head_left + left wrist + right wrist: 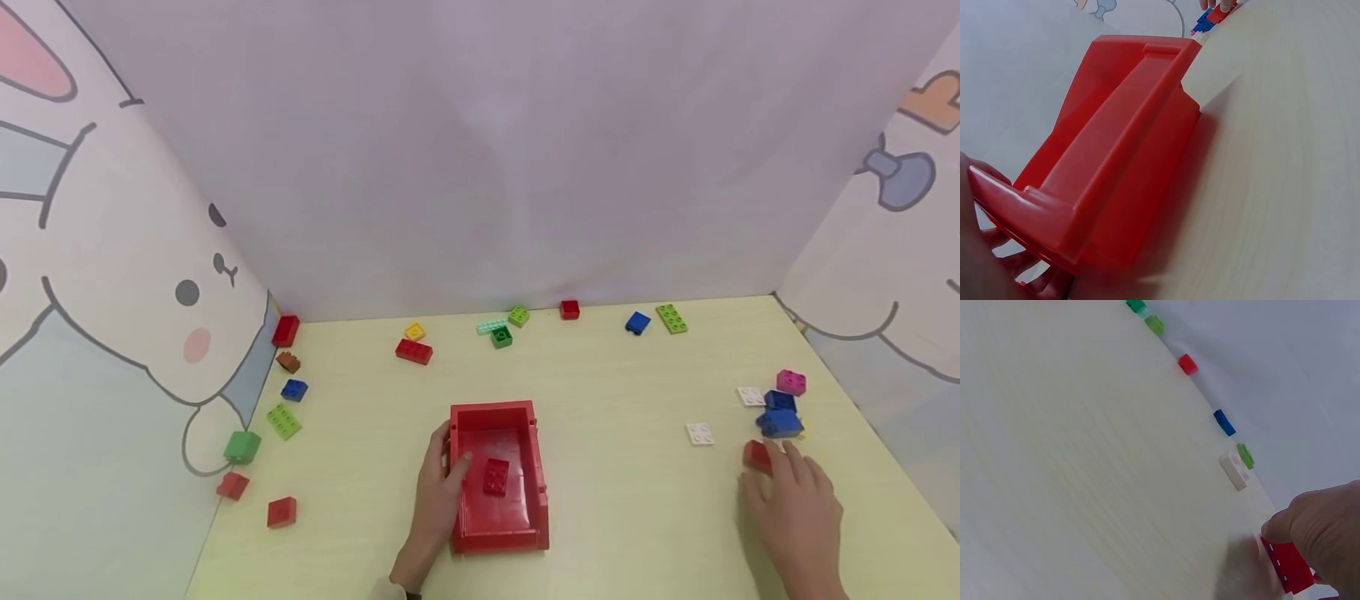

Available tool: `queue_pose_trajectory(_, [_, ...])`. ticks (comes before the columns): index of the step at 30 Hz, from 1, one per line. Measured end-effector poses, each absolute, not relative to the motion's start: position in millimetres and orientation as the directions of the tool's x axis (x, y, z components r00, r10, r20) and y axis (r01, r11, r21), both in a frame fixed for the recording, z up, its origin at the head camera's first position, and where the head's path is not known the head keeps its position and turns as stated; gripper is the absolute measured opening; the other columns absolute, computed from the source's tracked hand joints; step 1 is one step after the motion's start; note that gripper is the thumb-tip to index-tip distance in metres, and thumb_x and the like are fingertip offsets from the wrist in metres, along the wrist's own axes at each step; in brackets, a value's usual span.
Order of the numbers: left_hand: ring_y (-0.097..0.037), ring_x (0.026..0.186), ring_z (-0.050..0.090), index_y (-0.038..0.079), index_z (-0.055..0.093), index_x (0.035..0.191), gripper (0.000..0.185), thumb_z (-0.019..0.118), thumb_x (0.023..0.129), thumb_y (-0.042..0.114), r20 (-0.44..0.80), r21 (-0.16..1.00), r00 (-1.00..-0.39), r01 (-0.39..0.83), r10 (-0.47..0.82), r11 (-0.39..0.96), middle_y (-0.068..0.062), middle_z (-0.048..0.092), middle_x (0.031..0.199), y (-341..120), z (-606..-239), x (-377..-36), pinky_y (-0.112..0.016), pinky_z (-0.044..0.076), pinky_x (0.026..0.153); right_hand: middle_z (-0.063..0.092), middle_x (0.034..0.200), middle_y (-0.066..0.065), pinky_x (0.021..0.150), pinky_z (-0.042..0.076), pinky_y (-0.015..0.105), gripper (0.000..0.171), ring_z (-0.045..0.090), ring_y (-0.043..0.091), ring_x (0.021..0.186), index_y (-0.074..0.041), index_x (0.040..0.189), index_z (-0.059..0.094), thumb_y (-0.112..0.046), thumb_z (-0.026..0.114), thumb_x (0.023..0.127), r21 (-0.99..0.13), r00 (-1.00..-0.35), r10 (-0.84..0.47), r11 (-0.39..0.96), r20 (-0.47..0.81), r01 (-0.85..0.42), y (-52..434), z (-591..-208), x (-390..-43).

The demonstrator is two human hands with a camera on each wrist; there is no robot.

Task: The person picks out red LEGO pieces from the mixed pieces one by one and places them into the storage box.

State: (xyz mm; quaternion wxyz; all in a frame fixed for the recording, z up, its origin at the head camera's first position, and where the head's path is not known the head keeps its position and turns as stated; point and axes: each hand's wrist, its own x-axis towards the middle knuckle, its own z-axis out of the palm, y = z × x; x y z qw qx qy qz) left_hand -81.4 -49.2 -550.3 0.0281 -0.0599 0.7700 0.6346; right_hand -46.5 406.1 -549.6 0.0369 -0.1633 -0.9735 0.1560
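A red plastic bin [542,508] stands at the front middle of the table with one red brick [496,477] lying inside it. My left hand [438,500] grips the bin's left wall, thumb over the rim; in the left wrist view its fingers curl beneath the edge. Far to the right, my right hand [798,508] pinches another red brick [1290,567] between thumb and fingers, low over the table. Just beyond that hand are two blue bricks [782,422], a magenta brick [791,382] and a partly hidden yellow piece. White plates [701,434] lie to its left.
Along the back edge lie several bricks, among them a red one [570,310], a blue one [638,322] and a lime plate [671,318]. More bricks, such as a green one [242,447], line the left side. Printed panels and a pale back wall [480,167] enclose the table.
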Motion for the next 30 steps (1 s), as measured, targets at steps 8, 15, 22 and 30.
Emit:
queue_pose_trajectory(8, [-0.028, 0.146, 0.048, 0.025, 0.038, 0.158, 0.067, 0.069, 0.099, 0.018, -0.119, 0.975, -0.991, -0.128, -0.057, 0.182, 0.001, 0.049, 0.157, -49.6, -550.4, -81.8, -0.049, 0.053, 0.111, 0.040, 0.149, 0.041, 0.100, 0.033, 0.082, 0.067, 0.032, 0.064, 0.130, 0.005, 0.153, 0.039, -0.019, 0.067, 0.097, -0.302, -0.941, 0.339, 0.898, 0.016, 0.319, 417.5, -553.6, -51.5])
queue_pose_trajectory(15, [-0.028, 0.146, 0.048, 0.025, 0.038, 0.157, 0.067, 0.069, 0.099, 0.017, -0.128, 0.975, -0.990, -0.136, -0.057, 0.175, 0.001, 0.049, 0.156, -49.0, -550.5, -82.6, -0.048, 0.054, 0.111, 0.042, 0.144, 0.042, 0.095, 0.036, 0.080, 0.064, 0.033, 0.064, 0.126, 0.008, 0.148, 0.044, -0.018, 0.069, 0.096, -0.278, -0.944, 0.330, 0.908, 0.012, 0.314, 422.0, -552.5, -56.3])
queue_pose_trajectory(22, [-0.028, 0.145, 0.048, 0.026, 0.038, 0.157, 0.068, 0.071, 0.098, 0.017, -0.124, 0.975, -0.991, -0.133, -0.058, 0.179, 0.002, 0.049, 0.156, -47.9, -551.3, -82.8, -0.048, 0.054, 0.110, 0.046, 0.139, 0.041, 0.091, 0.037, 0.078, 0.059, 0.036, 0.062, 0.119, 0.008, 0.142, 0.050, -0.021, 0.071, 0.096, -0.254, -0.953, 0.303, 0.923, 0.019, 0.288, 427.0, -549.6, -60.1])
queue_pose_trajectory(30, [-0.028, 0.145, 0.049, 0.026, 0.039, 0.157, 0.066, 0.069, 0.099, 0.019, -0.128, 0.973, -0.990, -0.138, -0.067, 0.186, 0.002, 0.050, 0.156, -48.3, -552.3, -83.6, -0.049, 0.053, 0.111, 0.052, 0.133, 0.039, 0.082, 0.039, 0.076, 0.053, 0.041, 0.061, 0.110, 0.004, 0.138, 0.055, -0.019, 0.075, 0.095, -0.266, -0.960, 0.268, 0.934, 0.080, 0.239, 427.2, -549.9, -59.1])
